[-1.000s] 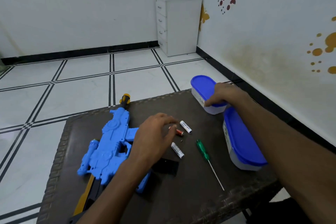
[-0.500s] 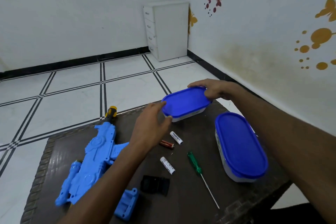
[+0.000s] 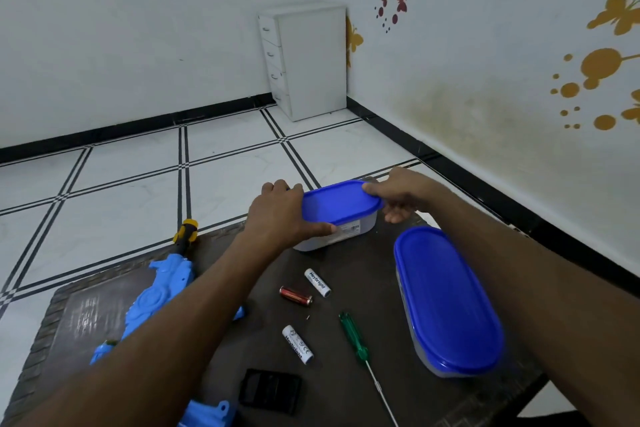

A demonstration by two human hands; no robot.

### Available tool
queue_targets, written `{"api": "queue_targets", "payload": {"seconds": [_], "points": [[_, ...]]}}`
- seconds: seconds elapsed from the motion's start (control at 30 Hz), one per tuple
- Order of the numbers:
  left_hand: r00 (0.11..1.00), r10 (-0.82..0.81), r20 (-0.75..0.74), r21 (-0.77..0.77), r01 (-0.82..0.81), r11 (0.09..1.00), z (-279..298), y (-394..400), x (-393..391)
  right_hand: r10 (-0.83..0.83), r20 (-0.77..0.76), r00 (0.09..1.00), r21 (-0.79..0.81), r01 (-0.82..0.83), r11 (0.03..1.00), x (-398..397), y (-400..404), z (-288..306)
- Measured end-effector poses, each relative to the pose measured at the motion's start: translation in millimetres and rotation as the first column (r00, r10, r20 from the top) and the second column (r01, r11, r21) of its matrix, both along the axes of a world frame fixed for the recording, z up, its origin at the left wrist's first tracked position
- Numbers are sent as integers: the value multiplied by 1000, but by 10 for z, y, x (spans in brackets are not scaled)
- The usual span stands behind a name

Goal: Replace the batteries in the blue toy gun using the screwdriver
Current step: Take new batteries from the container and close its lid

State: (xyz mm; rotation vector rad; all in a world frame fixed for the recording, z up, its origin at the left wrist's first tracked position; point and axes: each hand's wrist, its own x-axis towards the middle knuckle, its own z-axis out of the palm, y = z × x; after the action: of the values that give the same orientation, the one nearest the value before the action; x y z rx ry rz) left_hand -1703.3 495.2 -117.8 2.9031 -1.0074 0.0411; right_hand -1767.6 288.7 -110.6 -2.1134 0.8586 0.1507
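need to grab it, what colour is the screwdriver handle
Green, translucent-looking; the screwdriver shows best in the head view.

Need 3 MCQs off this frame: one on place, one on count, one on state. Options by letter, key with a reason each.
1. Where does the green-handled screwdriver lie?
A. Inside a container
B. On the table, between the loose batteries and the large container
C. In the right hand

2. How many loose batteries lie on the table?
A. One
B. Three
C. Five

3. What state is the small container in?
A. Lid on, held at both ends by both hands
B. Open, lid on the table
C. Untouched, tipped on its side

Key: 1 B, it rests flat on the tabletop left of the large container. 2 B, two white batteries and one red battery show. 3 A, the left hand and right hand grip its ends, blue lid closed.
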Motion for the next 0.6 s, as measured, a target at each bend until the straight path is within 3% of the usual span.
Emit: {"api": "queue_targets", "payload": {"seconds": [0.13, 0.27, 0.4, 0.6], "points": [[996, 86, 32, 107, -89, 990, 16, -142, -145, -20, 65, 998, 142, 11, 990, 38, -58, 94], [991, 124, 40, 56, -126, 990, -37, -290, -210, -14, 102, 995, 110, 3, 994, 114, -69, 117], [996, 54, 70, 75, -59, 995, -64, -403, -341, 31, 28, 999, -142, -27, 989, 163, -41, 104], [995, 82, 60, 79, -87, 993, -34, -446, -318, 90, -173, 981, -458, -161, 874, 297, 133, 252]]}}
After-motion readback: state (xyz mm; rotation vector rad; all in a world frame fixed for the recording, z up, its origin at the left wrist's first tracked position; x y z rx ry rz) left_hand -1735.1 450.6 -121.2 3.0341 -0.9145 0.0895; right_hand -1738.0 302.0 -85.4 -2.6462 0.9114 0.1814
